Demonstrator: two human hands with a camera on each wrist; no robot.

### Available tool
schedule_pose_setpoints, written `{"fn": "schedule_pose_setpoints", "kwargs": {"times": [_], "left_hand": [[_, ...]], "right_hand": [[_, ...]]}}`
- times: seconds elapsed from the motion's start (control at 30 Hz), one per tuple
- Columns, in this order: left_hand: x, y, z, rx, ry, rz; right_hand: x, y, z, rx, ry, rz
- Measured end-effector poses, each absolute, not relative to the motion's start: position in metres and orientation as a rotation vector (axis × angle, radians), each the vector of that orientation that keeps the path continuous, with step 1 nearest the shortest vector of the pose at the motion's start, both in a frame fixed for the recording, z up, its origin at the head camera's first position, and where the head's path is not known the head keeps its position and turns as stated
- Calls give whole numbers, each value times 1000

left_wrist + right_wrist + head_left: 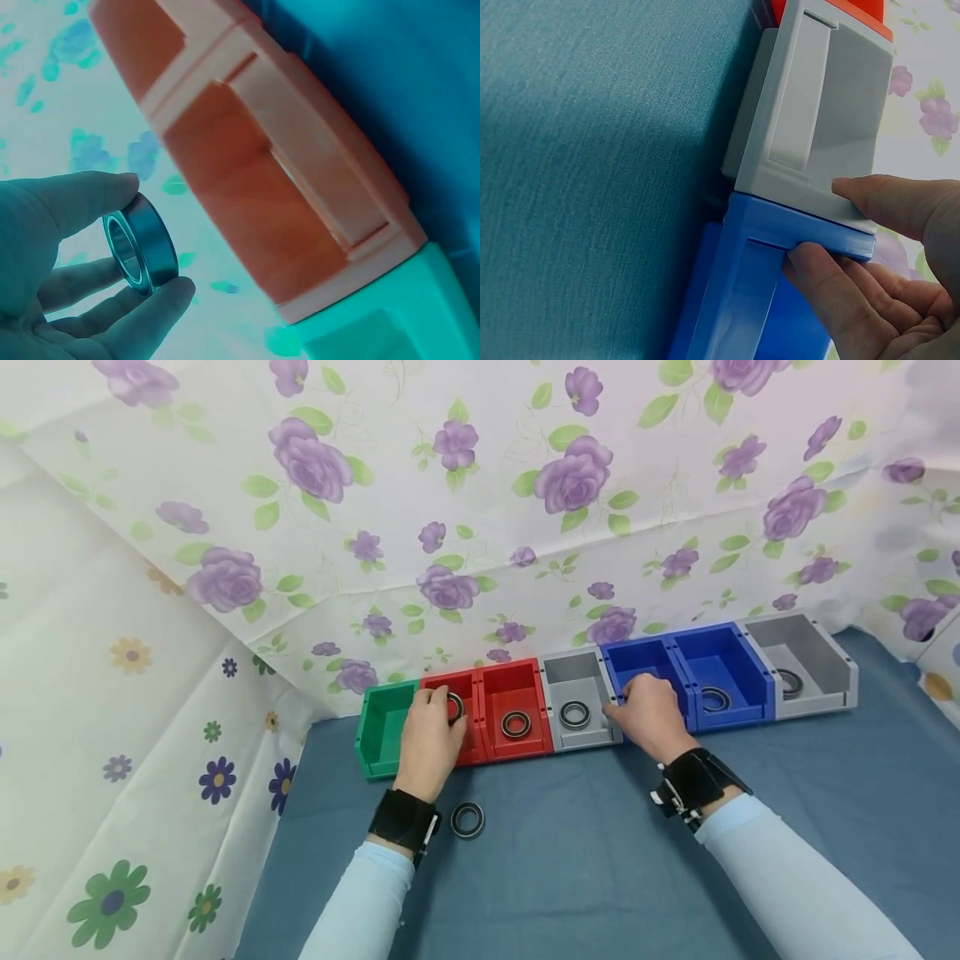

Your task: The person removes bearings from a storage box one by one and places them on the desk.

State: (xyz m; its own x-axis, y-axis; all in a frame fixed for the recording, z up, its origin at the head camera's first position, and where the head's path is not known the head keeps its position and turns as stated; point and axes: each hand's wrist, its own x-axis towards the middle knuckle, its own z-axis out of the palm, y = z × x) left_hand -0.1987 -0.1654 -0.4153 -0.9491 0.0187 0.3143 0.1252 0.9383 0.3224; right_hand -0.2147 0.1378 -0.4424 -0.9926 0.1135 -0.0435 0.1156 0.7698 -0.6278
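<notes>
In the head view my left hand is over the left red bin. It pinches a ball bearing between thumb and fingertips, tilted on edge in the left wrist view. My right hand is at the seam between the middle gray bin and the neighbouring blue bin. Its thumb lies on the gray wall and its index finger on the blue side, gripping the two adjoining walls. Another bearing lies on the cloth beside my left wrist.
The bins form a row against the flowered backdrop. A green bin ends it at left, a gray bin at right. Bearings lie in the second red bin, the middle gray, right blue and end gray bins. Blue cloth covers the table.
</notes>
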Motion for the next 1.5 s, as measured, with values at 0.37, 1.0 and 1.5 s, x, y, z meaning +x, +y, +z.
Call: {"fn": "schedule_pose_setpoints", "kwargs": {"times": [0.37, 1.0, 1.5], "left_hand": [[-167, -149, -407, -249, -2697, -576], [-130, -131, -427, -410, -2671, -734], [-115, -132, -450, -430, -2823, -760]], "right_hand": [[-215, 140, -446, 153, 2979, -1050], [-215, 140, -448, 161, 3005, -1040], [-215, 139, -449, 156, 2985, -1076]]}}
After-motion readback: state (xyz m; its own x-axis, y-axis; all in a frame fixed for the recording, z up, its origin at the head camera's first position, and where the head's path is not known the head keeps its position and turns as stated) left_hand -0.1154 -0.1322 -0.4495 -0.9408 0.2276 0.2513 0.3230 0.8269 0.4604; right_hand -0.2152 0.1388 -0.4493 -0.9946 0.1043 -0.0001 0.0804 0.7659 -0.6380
